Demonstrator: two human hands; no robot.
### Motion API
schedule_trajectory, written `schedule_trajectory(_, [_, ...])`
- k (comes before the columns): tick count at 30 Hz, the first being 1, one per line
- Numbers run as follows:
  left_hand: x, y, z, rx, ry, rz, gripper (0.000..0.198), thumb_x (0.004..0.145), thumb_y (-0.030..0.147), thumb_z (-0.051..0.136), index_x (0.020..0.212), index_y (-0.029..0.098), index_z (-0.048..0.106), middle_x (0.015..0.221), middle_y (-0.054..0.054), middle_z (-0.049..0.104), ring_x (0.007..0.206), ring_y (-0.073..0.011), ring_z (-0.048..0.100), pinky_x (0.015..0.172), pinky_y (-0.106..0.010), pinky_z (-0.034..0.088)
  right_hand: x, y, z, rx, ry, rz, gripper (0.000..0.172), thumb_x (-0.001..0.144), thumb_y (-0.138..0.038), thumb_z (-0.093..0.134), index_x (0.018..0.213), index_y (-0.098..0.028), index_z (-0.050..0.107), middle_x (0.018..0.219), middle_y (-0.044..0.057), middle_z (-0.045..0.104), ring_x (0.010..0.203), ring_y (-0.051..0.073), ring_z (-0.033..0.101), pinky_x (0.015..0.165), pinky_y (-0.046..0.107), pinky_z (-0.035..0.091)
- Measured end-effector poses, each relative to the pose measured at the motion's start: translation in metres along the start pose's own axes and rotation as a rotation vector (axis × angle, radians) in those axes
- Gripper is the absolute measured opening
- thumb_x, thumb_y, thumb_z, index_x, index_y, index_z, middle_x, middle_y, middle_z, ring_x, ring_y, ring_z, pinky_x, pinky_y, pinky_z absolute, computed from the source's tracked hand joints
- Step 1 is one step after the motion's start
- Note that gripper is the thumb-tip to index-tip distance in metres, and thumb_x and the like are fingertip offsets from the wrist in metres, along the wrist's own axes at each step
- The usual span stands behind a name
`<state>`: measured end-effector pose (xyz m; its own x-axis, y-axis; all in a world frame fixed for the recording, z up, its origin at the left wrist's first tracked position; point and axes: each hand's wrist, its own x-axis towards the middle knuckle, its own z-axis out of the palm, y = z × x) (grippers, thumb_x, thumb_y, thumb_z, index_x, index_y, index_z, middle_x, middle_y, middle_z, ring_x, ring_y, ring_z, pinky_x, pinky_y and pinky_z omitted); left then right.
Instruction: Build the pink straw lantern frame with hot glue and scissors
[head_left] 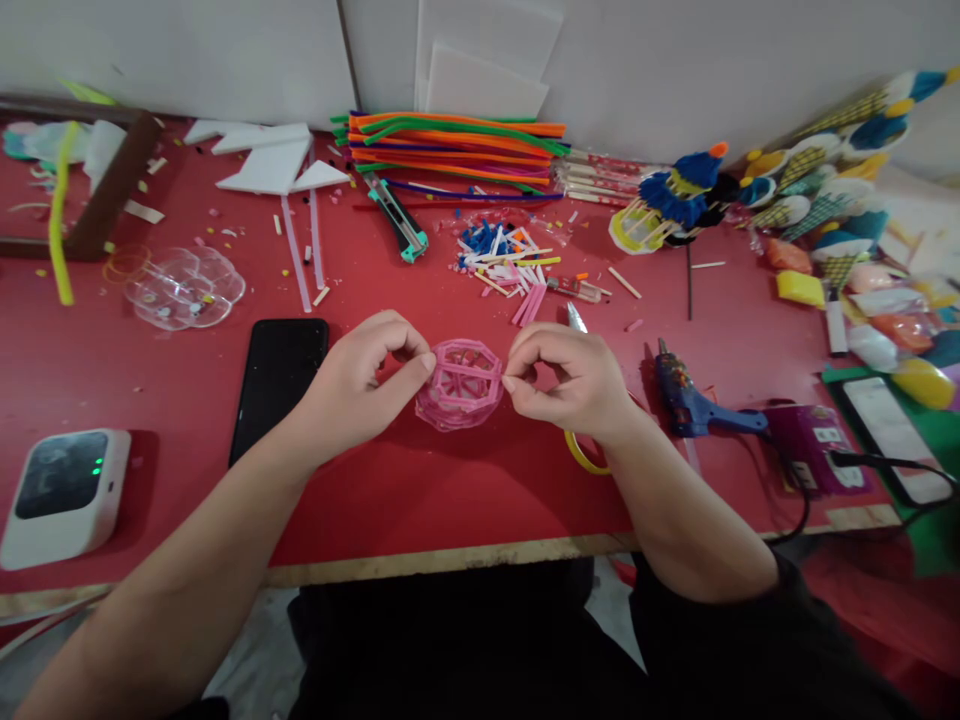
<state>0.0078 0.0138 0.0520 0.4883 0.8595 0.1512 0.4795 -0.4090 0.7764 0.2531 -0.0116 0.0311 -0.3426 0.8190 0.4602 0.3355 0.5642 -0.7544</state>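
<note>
A small pink basket-like frame [459, 388] with an open lattice is between my hands, over the red table near its front edge. My left hand [381, 375] pinches its left rim between thumb and forefinger. At the right rim, my right hand [562, 378] has its thumb and forefinger pressed together; what they hold is too small to make out. Scissors with a yellow handle [583, 455] lie partly hidden under my right hand. Left of my left hand, a black phone [279, 375] lies flat.
Behind the frame lie cut stick pieces [510, 255], colourful pipe cleaners [457, 150] and a teal cutter [397, 218]. A blue glue gun [694, 400] rests right of my right hand, its cable trailing near the front edge. A white device [67, 495] stands front left.
</note>
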Motion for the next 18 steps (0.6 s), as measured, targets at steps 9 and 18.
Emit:
schedule_trajectory(9, [0.0, 0.0006, 0.0, 0.012, 0.005, 0.01, 0.017, 0.092, 0.023, 0.054, 0.076, 0.02, 0.059, 0.079, -0.001, 0.06, 0.069, -0.015, 0.053, 0.069, -0.03, 0.043, 0.0001, 0.0015, 0.0003, 0.003, -0.013, -0.004, 0.013, 0.078, -0.01, 0.064, 0.071, -0.02, 0.06, 0.069, -0.002, 0.061, 0.061, 0.009, 0.052, 0.057, 0.024, 0.044])
schedule_trajectory(18, [0.0003, 0.0001, 0.0, -0.017, 0.013, -0.008, 0.017, 0.091, 0.026, 0.055, 0.075, 0.021, 0.06, 0.078, -0.001, 0.061, 0.069, -0.0156, 0.054, 0.068, -0.03, 0.044, -0.0002, -0.0007, 0.0002, 0.025, 0.007, -0.007, 0.014, 0.078, -0.009, 0.065, 0.07, -0.02, 0.06, 0.069, -0.002, 0.061, 0.061, 0.01, 0.052, 0.057, 0.024, 0.043])
